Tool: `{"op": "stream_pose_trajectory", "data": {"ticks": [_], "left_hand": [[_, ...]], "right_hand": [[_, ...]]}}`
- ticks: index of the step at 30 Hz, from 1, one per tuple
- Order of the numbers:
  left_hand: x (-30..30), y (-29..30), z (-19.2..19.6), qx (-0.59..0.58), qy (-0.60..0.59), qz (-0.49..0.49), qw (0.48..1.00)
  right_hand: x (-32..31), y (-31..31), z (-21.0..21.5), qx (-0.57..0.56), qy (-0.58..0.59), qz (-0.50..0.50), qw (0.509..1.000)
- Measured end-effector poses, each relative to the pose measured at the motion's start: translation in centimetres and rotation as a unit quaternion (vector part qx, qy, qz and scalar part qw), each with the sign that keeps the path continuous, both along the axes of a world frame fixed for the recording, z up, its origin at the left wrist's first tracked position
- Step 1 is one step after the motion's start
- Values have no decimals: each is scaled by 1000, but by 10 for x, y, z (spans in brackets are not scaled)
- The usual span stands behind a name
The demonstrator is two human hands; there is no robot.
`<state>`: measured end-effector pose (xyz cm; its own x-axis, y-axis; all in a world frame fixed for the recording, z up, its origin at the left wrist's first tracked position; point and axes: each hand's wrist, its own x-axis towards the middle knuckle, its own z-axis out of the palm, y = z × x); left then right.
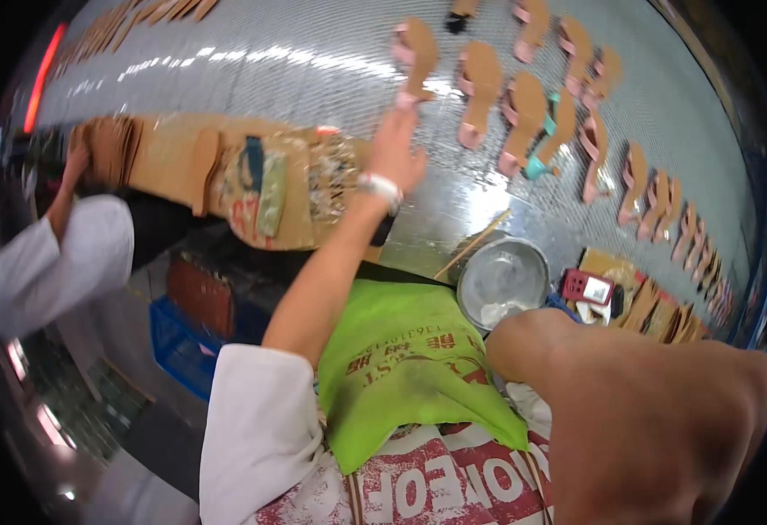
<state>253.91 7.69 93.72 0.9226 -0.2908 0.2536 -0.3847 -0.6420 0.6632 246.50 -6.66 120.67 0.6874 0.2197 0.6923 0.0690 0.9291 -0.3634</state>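
Though near sandal (pixel 418 54), left fingers (pixel 397 122) blurred.

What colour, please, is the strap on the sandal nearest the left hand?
Pink strap, best seen in head view.

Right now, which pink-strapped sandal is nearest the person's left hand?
The leftmost pink-strapped sandal, by the left hand's fingertips; the other pink-strapped ones all lie farther right.

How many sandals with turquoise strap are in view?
1: the turquoise-strapped sandal lies beyond the grey bowl, between pink-strapped sandals. The far-right sandals look too small and crowded to judge; another may hide there.
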Motion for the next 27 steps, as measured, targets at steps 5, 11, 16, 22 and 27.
{"op": "stream_pose_trajectory", "data": {"ticks": [5, 11, 16, 22, 27], "left_hand": [[-191, 109, 37, -148, 281, 10, 948], [-463, 240, -17, -118, 293, 474, 822], [-687, 267, -53, -183, 215, 742, 608], [-860, 250, -154, -168, 182, 839, 485], [-895, 303, -152, -41, 172, 841, 511]], "right_hand": [[-30, 73, 6, -9, 5, 168, 986], [-102, 173, 28, 6, -16, 383, 924], [-215, 288, 23, -28, 1, 520, 854], [-343, 389, -19, -154, 42, 579, 800], [-426, 444, -37, -268, 57, 581, 766]]}}
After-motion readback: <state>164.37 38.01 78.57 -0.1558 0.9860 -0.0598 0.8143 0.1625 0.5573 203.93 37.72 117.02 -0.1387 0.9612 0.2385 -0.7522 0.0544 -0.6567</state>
